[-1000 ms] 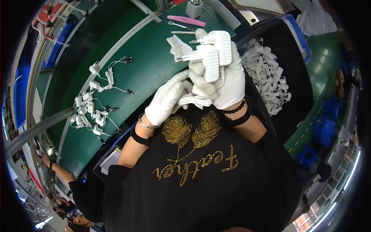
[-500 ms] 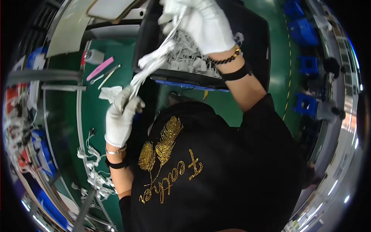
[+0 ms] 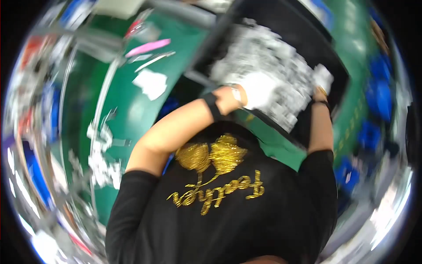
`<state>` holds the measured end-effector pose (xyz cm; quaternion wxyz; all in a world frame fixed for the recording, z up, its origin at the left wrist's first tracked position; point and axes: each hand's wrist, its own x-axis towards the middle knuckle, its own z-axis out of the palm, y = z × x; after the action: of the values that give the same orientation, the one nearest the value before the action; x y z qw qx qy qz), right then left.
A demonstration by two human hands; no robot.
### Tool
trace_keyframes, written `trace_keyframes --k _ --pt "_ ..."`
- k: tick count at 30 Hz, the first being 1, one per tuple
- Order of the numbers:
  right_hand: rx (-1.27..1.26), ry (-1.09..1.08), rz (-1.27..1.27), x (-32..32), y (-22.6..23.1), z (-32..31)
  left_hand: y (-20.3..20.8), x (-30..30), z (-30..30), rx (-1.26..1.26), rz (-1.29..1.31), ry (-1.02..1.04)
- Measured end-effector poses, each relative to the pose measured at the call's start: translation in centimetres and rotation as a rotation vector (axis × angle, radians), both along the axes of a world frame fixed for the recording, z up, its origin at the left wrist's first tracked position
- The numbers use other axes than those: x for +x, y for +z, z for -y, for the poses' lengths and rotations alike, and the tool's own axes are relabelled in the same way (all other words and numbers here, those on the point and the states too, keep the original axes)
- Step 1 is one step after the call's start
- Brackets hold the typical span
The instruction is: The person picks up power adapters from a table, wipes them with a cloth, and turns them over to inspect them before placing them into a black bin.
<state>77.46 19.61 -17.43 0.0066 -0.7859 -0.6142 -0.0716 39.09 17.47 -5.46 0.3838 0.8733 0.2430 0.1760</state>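
My left hand point(image 3: 260, 90), in a white glove, reaches over the near left side of a large black bin point(image 3: 310, 24). It lies on or just above a heap of white cables with plugs point(image 3: 268, 53), which is smeared by motion. My right hand point(image 3: 323, 77), gloved in white too, is inside the bin at its right side, beside the heap. Blur hides the fingers of both hands. Whether either one holds something does not show. The bundle of white cables seen earlier cannot be told apart from the heap.
On the green table at left lie a pink strip-like tool point(image 3: 148, 47), a thin pale tool point(image 3: 154, 61) and a crumpled white cloth or paper point(image 3: 150, 83). Loose white cables point(image 3: 102, 156) lie nearer me. Blue stools point(image 3: 379, 94) stand on the floor at right.
Both hands have moved right into the bin, the left one from beside the table. The white cable bundle no longer stretches between them. My view has turned, and the picture is more blurred.
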Motion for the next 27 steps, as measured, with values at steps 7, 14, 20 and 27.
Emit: trace_keyframes --k 7,14,20,27 --pt "-0.146 -0.644 -0.308 8.2 -6.7 1.1 5.1 -11.9 4.8 -0.196 0.205 0.472" --pt "0.244 -0.492 -0.295 -4.6 -0.9 -7.0 0.4 -30.1 17.2 -0.313 0.088 1.568" --pt "0.377 0.374 -1.278 -35.7 17.6 -4.6 -4.9 -46.4 20.7 -0.064 -0.335 2.154" --pt "-0.619 1.052 -1.365 -71.0 16.5 5.4 -6.4 -57.0 20.4 -0.107 -0.556 2.216"
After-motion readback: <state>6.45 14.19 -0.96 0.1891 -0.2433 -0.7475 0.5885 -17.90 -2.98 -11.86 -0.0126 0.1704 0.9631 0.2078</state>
